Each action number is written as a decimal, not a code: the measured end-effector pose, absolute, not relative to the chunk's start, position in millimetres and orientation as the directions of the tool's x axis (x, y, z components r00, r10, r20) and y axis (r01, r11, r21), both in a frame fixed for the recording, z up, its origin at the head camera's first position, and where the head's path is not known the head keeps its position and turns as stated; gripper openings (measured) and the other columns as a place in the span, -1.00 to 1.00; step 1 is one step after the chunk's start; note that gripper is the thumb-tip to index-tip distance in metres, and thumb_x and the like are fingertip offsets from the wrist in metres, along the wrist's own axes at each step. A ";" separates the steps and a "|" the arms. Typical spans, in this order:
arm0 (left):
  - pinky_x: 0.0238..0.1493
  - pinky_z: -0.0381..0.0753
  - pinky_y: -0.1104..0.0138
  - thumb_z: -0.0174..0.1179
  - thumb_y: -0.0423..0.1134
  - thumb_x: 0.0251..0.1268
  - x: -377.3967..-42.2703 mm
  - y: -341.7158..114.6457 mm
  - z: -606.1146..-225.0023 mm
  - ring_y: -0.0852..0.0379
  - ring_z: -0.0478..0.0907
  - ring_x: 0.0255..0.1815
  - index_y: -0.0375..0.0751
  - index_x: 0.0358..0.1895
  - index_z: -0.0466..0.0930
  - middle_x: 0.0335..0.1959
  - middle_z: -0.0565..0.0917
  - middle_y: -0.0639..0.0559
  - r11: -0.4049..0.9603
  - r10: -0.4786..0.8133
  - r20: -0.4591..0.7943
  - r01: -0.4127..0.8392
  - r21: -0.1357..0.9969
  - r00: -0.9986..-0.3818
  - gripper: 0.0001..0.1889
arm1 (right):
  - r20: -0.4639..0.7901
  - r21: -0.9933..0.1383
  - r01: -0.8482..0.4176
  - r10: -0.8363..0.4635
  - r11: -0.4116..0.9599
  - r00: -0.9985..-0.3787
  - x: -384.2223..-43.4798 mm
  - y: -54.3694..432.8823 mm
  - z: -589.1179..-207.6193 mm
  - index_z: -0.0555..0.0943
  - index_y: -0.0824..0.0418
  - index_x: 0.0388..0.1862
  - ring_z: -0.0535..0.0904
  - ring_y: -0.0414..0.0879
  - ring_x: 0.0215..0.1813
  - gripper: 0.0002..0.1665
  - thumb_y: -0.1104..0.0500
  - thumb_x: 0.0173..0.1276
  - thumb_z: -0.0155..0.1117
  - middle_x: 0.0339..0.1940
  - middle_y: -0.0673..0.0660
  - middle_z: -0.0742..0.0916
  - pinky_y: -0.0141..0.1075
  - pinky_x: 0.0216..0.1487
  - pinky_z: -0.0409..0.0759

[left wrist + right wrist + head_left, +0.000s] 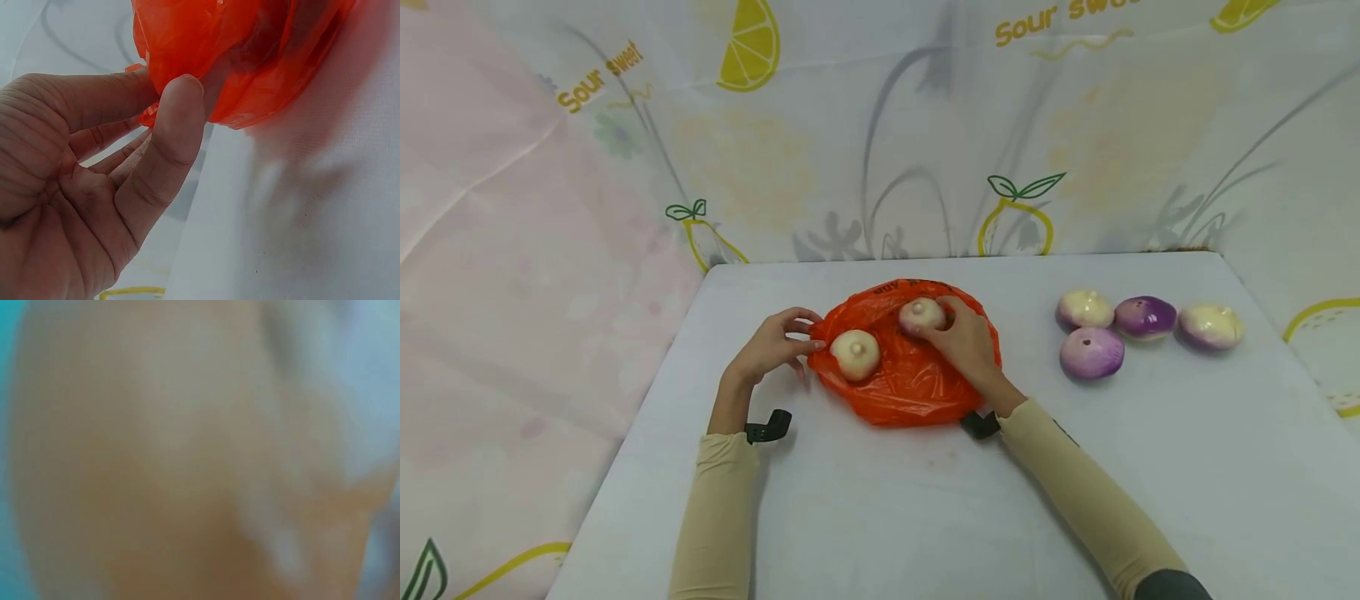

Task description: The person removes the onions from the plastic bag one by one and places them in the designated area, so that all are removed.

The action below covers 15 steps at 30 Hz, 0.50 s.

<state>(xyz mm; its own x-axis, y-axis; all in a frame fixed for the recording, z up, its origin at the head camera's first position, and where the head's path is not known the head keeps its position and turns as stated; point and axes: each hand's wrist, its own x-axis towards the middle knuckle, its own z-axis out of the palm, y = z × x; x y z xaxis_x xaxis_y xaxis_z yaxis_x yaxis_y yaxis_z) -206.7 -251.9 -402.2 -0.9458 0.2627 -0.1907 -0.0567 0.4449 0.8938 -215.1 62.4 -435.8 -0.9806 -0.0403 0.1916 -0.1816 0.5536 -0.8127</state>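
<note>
A red-orange plastic bag [917,379] lies spread on the white table in the head view. My left hand [775,342] pinches its left edge between thumb and finger; the left wrist view shows the bag's thin film [194,37] caught at the fingertips. Over the bag's right part, my right hand [964,340] grips a pale onion tinged purple [919,317], thumb and fingers around its side. A cream onion [855,355] sits on the bag close to my left fingertips. The right wrist view is a blur of skin tones.
To the right on the table [895,517] several glossy onions stand grouped: a cream one [1086,309], a dark purple one [1146,317], a lighter purple one [1092,353] and another cream one [1212,326]. A lemon-print curtain [850,150] hangs behind the table's far edge.
</note>
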 end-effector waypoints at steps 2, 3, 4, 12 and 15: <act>-0.43 0.73 0.12 0.31 -0.37 0.28 -202.8 -249.1 -395.6 -0.06 0.63 -0.36 -0.36 0.20 0.44 0.11 0.52 -0.39 0.444 0.263 -0.192 -0.058 0.894 -0.946 -0.55 | 0.192 -0.814 -0.186 -0.049 0.551 -0.980 -215.0 64.4 -435.7 0.59 0.18 0.14 0.60 -0.01 -0.14 -0.33 -0.09 0.12 0.56 -0.04 0.11 0.72 -0.12 -0.15 0.62; -0.42 0.73 0.11 0.30 -0.38 0.28 -201.1 -247.6 -392.3 -0.06 0.63 -0.36 -0.37 0.19 0.44 0.11 0.52 -0.40 0.445 0.264 -0.195 -0.060 0.893 -0.945 -0.56 | 0.188 -0.817 -0.187 -0.054 0.546 -0.981 -214.7 65.4 -435.1 0.59 0.19 0.15 0.60 0.00 -0.13 -0.32 -0.09 0.12 0.56 -0.03 0.12 0.72 -0.12 -0.13 0.61; -0.41 0.73 0.10 0.30 -0.39 0.29 -199.1 -246.2 -388.7 -0.06 0.63 -0.36 -0.38 0.19 0.44 0.10 0.52 -0.40 0.446 0.264 -0.196 -0.060 0.893 -0.944 -0.57 | 0.182 -0.820 -0.185 -0.060 0.542 -0.982 -214.2 66.5 -434.1 0.59 0.19 0.15 0.60 0.00 -0.12 -0.32 -0.08 0.11 0.57 -0.03 0.12 0.72 -0.12 -0.13 0.61; -0.41 0.73 0.14 0.28 -0.40 0.30 -193.7 -243.9 -378.5 -0.04 0.63 -0.36 -0.40 0.19 0.43 0.10 0.51 -0.41 0.450 0.266 -0.200 -0.062 0.891 -0.943 -0.57 | 0.108 -0.836 -0.153 -0.116 0.527 -0.987 -209.7 75.5 -422.1 0.56 0.18 0.23 0.56 0.01 -0.06 -0.26 -0.11 0.13 0.55 0.05 0.12 0.70 -0.12 -0.07 0.60; -0.41 0.73 0.12 0.28 -0.40 0.30 -193.3 -244.4 -378.0 -0.05 0.63 -0.36 -0.40 0.20 0.43 0.11 0.51 -0.41 0.448 0.268 -0.200 -0.062 0.892 -0.942 -0.56 | 0.091 -0.844 -0.153 -0.144 0.514 -0.985 -208.1 80.5 -418.0 0.57 0.15 0.23 0.58 -0.01 -0.01 -0.28 -0.12 0.14 0.53 0.04 0.10 0.70 -0.12 -0.03 0.63</act>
